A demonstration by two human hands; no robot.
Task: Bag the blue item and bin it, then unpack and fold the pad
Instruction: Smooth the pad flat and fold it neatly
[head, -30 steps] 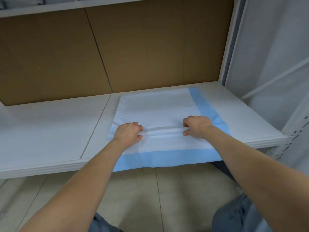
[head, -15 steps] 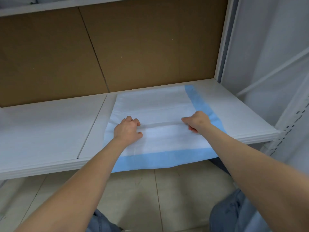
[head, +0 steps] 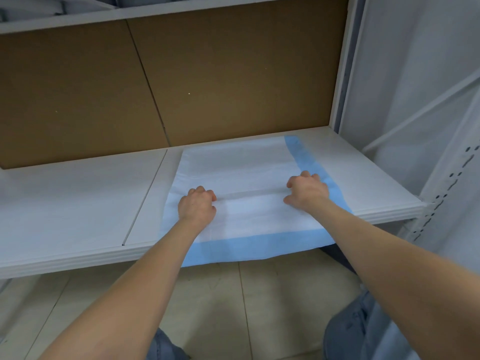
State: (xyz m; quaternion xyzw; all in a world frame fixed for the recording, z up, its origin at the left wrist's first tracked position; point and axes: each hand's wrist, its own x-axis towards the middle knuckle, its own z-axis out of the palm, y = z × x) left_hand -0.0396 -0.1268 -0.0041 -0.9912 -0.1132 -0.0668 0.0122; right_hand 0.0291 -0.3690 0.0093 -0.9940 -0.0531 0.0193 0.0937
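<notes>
Two hands pinch one raised crease across a white, blue-bordered soft pad (head: pixel 239 165): left hand (head: pixel 197 207) and right hand (head: pixel 307 189), fingers curled on it. It lies on the white shelf (head: pixel 78 203), front edge overhanging.

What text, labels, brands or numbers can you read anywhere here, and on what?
None to read. The pad, pinched by the left hand and right hand, is plain white with a blue border. The shelf, brown backboard and upright carry no print; the upright's dark marks are holes, not characters.
</notes>
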